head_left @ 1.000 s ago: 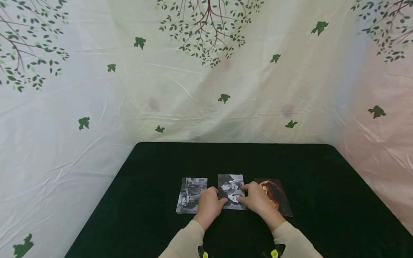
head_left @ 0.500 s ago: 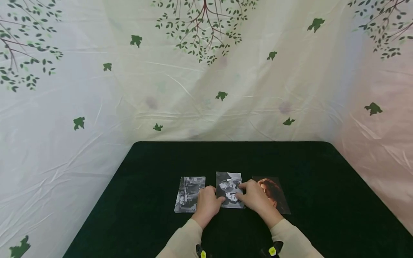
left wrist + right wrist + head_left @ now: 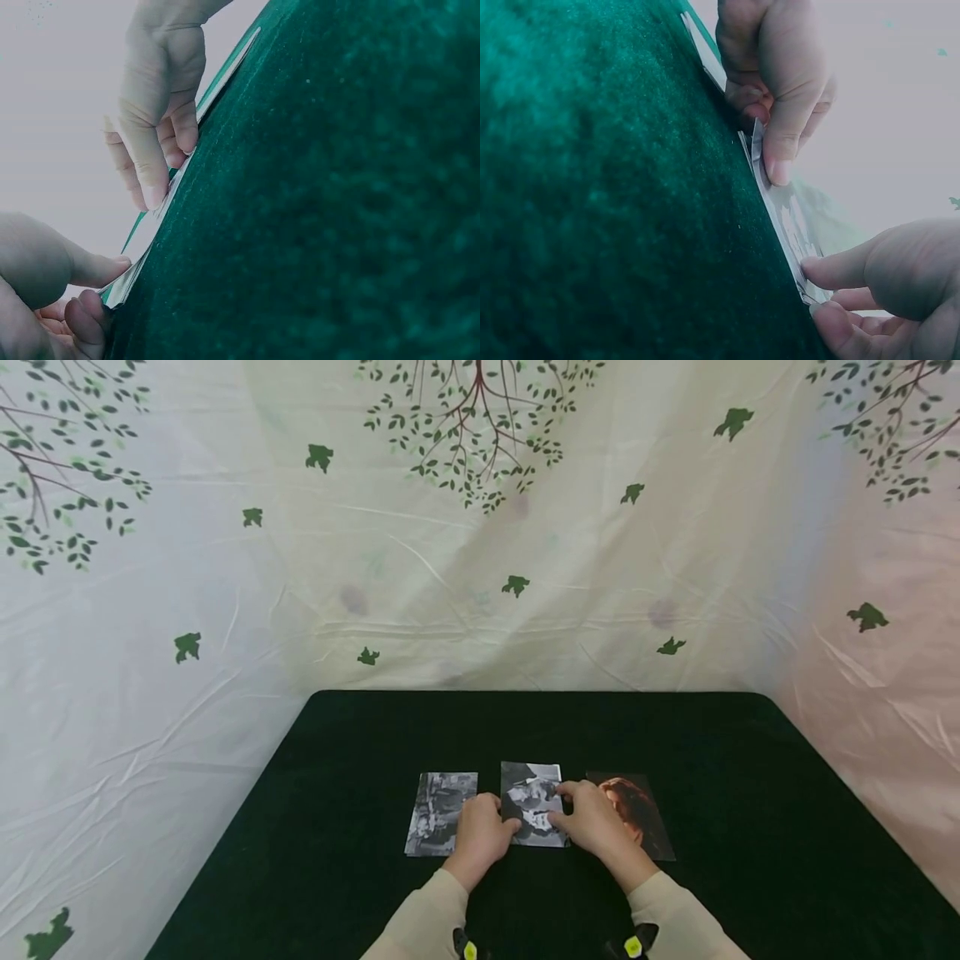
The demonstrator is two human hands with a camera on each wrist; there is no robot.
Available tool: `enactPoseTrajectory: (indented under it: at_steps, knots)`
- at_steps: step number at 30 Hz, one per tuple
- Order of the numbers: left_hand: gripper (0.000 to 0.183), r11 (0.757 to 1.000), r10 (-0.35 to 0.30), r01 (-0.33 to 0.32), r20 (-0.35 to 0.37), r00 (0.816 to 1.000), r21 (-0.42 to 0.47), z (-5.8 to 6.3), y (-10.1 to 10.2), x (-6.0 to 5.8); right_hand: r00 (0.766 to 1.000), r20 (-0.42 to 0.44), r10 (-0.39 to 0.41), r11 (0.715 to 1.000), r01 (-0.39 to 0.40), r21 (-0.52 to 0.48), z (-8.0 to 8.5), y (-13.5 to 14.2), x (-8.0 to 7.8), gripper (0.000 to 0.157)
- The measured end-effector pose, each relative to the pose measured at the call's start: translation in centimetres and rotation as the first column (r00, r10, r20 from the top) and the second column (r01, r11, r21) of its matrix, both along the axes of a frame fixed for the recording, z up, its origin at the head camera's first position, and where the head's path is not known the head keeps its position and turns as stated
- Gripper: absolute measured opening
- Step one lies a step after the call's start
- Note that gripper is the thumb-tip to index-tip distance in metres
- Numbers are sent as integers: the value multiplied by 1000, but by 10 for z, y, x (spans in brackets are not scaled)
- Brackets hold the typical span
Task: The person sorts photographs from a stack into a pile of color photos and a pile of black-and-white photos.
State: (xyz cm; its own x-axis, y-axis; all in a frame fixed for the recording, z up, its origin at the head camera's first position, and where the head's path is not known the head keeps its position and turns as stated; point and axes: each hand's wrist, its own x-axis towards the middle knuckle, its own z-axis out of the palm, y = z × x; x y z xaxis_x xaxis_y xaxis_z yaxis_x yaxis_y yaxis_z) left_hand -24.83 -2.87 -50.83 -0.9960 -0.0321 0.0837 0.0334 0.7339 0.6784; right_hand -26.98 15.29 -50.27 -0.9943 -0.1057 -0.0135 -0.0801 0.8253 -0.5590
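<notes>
A black-and-white photo card (image 3: 534,802) lies at the middle of the table between my hands, on top of a thin stack. My left hand (image 3: 481,831) pinches its left edge, thumb above and fingers curled beneath. In the right wrist view that edge of the card (image 3: 780,214) is bent up off the cards under it. At the opposite edge my right hand (image 3: 596,817) pinches the card between thumb (image 3: 829,270) and fingers. The left wrist view shows the left thumb (image 3: 101,268) on the raised edge.
Another black-and-white photo card (image 3: 437,814) lies to the left, partly behind the left hand. To the right is a dark photo card (image 3: 651,818) with an orange-lit picture, partly covered by the right hand. Dark green cloth covers the table (image 3: 375,727); a leaf-printed curtain (image 3: 450,568) hangs behind.
</notes>
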Motion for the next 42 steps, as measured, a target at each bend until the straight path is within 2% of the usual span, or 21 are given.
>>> enactPoseTrajectory:
  at_steps: [3,10,14,18,21,23,24,27,28,30,33,37,40,42]
  knots:
    - [34,1000,-11,11,-3,1000,11,1,-1,0,1000,5,-9,1000,9,6,0,0,0,49]
    - [33,1000,0,-1,55,998,21,5,-7,-3,1000,-11,-7,1000,7,7,1,0,0,50]
    - [25,1000,-6,6,19,1000,16,8,-12,-5,1000,-17,-8,1000,8,-2,1,0,0,49]
    - [16,999,-16,16,-3,1000,42,11,-17,-5,1000,-18,1,1000,-1,-7,1,0,1,48]
    - [11,993,-26,22,29,999,114,13,-20,-5,1000,-22,12,1000,-12,-14,1,1,1,48]
    - [11,977,-47,31,68,997,212,15,-22,-6,1000,-21,17,1000,-17,-16,1,1,0,48]
    - [11,961,-60,30,102,993,277,16,-23,-6,1000,-19,18,1000,-19,-19,1,1,-1,48]
    - [12,891,-108,11,189,976,453,18,-27,-6,1000,-10,20,1000,-20,-19,1,2,-2,48]
    - [13,871,-123,7,205,971,491,19,-28,-6,1000,-8,21,1000,-21,-20,1,3,-3,47]
    - [13,846,-142,3,220,965,533,20,-29,-6,1000,-7,17,1000,-17,-26,1,4,-3,45]
    - [13,832,-156,7,223,962,555,21,-30,-6,1000,-11,8,999,-9,-39,2,4,-3,40]
    - [12,827,-164,4,235,958,562,21,-30,-7,1000,-8,-8,995,7,-99,2,5,-4,33]
    - [11,832,-168,6,242,955,555,22,-31,-8,999,18,-34,978,37,-206,2,5,-3,30]
    - [11,843,-167,14,238,957,537,23,-31,-8,998,44,-51,952,62,-300,1,5,-3,30]
